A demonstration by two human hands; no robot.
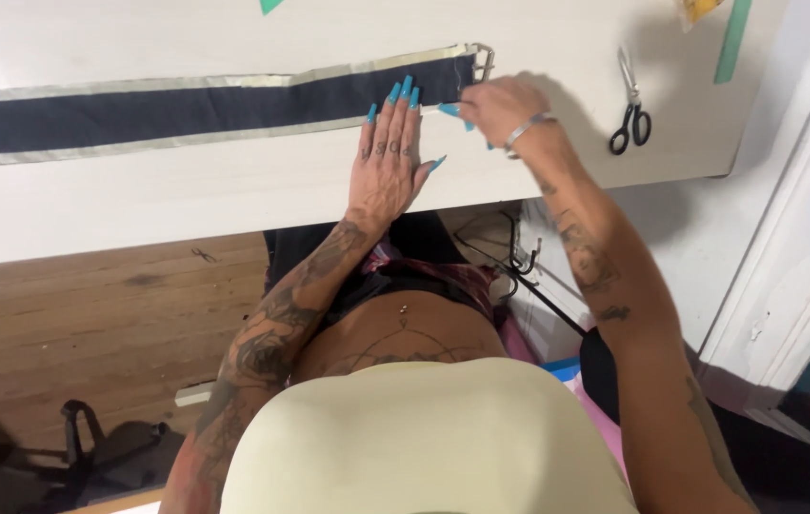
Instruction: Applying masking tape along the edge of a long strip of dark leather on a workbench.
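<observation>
Slippage likely: long dark navy fabric strip with pale cream edging, flat along white tabletop, could skew if pressure eases. Left hand spread flat, open, pinning strip near its end. Right hand curled, pinching strip's end beside metal buckle. Black-handled scissors well apart.

table: I see a white top, its near edge running across my view, its right end by the wall
strap: a long dark fabric strip with pale edging lies flat along the far side, ending in a metal buckle near the right end
scissors: black-handled pair lying near the right edge
tape: a green strip at the far right corner
</observation>
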